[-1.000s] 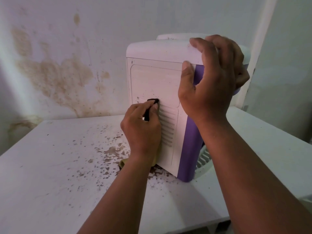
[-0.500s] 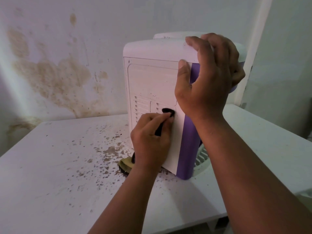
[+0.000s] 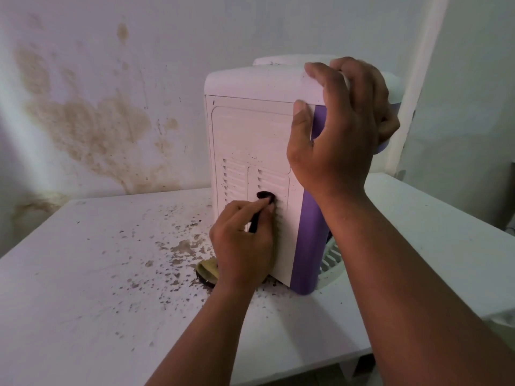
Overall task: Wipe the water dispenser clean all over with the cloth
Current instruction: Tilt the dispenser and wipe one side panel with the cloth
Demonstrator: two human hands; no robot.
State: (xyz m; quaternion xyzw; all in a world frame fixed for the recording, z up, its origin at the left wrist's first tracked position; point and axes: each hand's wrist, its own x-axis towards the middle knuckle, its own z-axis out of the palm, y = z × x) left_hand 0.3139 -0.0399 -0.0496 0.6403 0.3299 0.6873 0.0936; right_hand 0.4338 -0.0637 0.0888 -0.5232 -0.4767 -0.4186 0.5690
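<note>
Stained wall behind, speckled white desk [image 3: 83,274] below, with the water dispenser [image 3: 250,135] standing upright toward the desk's far edge, vented back panel facing the camera. Left hand [image 3: 242,246] low against that panel, fingers pinching a dark cloth [image 3: 264,196] pressed onto the right bank of horizontal vent slots, slats running crosswise to the upright body; right hand [image 3: 334,135] above and right, fingers curled over the top rear corner to steady it. Nearer to the remaining slats: the left hand, with a yellowish scrap [image 3: 207,270] lying on the desk just beside the wrist, probably no obstacle.
</note>
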